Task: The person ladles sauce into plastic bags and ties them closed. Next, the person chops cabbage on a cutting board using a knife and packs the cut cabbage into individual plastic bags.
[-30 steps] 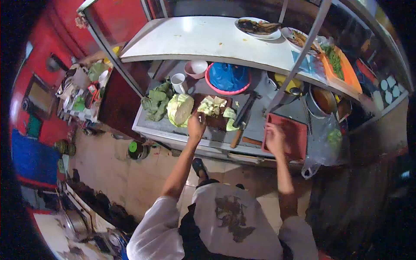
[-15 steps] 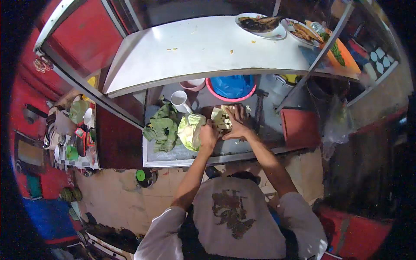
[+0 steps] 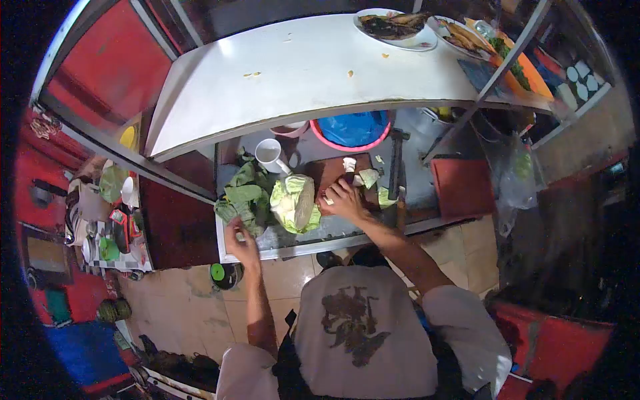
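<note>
On a brown cutting board (image 3: 328, 171), my right hand (image 3: 345, 201) has its fingers bent around a small pale cabbage piece, partly hidden beneath them. A larger cut cabbage piece (image 3: 366, 179) and a small white chunk (image 3: 349, 163) lie close to its fingertips. Left of the board rests a big cut cabbage (image 3: 292, 203) that neither hand touches. My left hand (image 3: 243, 243) is at the table's front edge beside loose green outer leaves (image 3: 244, 200), thumb and fingers apart. A pale spot shows near its fingers; I cannot tell what it is.
A white mug (image 3: 269, 155) stands behind the cabbage. Behind the board is a pink basin (image 3: 383, 141) with a blue plastic bag (image 3: 350, 128). A hammer-like tool (image 3: 395, 163) lies right of the board. Above, a white shelf (image 3: 267, 87) overhangs, holding plates of fish (image 3: 393, 30).
My left hand has left the cabbage and moved left to the leaves. My right hand has shifted slightly left and down. The cut cabbage heap beneath it no longer shows, exposing the board.
</note>
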The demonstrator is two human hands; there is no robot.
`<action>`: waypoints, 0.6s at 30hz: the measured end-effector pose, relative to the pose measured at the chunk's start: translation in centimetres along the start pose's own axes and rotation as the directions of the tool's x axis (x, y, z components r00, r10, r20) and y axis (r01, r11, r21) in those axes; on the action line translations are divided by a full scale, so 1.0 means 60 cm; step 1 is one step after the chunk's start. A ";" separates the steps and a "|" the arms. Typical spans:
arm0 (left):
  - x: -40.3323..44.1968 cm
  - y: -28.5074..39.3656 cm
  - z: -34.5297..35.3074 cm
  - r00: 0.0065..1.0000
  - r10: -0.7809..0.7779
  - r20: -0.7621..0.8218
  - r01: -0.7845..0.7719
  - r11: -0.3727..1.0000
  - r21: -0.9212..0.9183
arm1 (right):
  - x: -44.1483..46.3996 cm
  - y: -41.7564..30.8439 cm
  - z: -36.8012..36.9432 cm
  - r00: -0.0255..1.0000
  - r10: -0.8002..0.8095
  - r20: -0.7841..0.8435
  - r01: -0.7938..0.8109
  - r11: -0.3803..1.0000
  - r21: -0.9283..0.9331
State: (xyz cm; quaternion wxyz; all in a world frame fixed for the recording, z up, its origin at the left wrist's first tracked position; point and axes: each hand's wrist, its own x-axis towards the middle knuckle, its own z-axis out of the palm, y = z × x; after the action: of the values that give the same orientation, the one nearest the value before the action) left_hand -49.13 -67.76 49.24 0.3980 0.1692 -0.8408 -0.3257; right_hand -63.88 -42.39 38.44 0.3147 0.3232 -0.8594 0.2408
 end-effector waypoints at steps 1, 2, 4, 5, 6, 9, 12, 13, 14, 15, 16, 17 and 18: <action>-0.021 0.027 0.012 0.997 0.023 0.069 -0.017 0.996 -0.090 | 0.003 0.003 0.000 0.995 0.088 0.036 -0.091 0.993 0.075; -0.047 0.051 0.031 0.987 0.027 0.159 -0.004 0.990 -0.143 | 0.007 0.010 -0.001 0.995 0.091 0.035 -0.093 0.993 0.074; -0.097 0.103 0.092 0.943 0.027 0.332 0.070 0.958 -0.278 | 0.027 0.034 -0.008 0.834 0.542 0.106 -0.512 0.687 0.516; -0.115 0.127 0.129 0.907 0.025 0.420 0.137 0.927 -0.350 | 0.032 0.043 -0.014 0.680 0.699 0.222 -0.627 0.397 0.670; -0.130 0.134 0.172 0.869 0.081 0.489 0.105 0.934 -0.342 | 0.040 0.056 -0.049 0.592 0.783 0.189 -0.652 0.329 0.683; -0.124 0.189 0.285 0.793 0.271 0.546 -0.242 0.962 -0.126 | 0.007 0.127 -0.192 0.398 0.917 -0.016 -0.663 0.300 0.686; -0.107 0.231 0.382 0.723 0.249 0.645 -0.232 0.966 -0.112 | -0.085 0.249 -0.320 0.277 0.950 -0.146 -0.639 0.295 0.710; -0.107 0.234 0.407 0.674 0.263 0.691 -0.365 0.931 0.001 | -0.115 0.285 -0.358 0.245 0.955 -0.169 -0.720 0.296 0.627; -0.117 0.235 0.427 0.620 0.264 0.739 -0.493 0.864 0.104 | -0.141 0.317 -0.390 0.266 0.952 -0.148 -0.722 0.299 0.624; -0.127 0.228 0.439 0.609 0.271 0.746 -0.499 0.861 0.095 | -0.163 0.333 -0.412 0.283 0.951 -0.126 -0.726 0.298 0.620; -0.130 0.216 0.449 0.599 0.259 0.758 -0.490 0.867 0.091 | -0.168 0.330 -0.431 0.269 0.954 -0.135 -0.728 0.293 0.620; -0.130 0.203 0.459 0.590 0.246 0.769 -0.480 0.873 0.088 | -0.174 0.326 -0.453 0.431 0.852 -0.296 -0.794 0.514 0.324; -0.130 0.191 0.460 0.592 0.291 0.752 -0.499 0.865 0.058 | -0.170 0.314 -0.475 0.604 0.702 -0.377 -0.764 0.645 -0.024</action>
State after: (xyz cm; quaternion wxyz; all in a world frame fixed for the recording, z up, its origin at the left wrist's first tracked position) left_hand -66.06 -43.76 39.68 0.0718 -0.1141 -0.9789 -0.1533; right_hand -60.20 -7.95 46.89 0.3564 -0.1351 -0.8674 0.3199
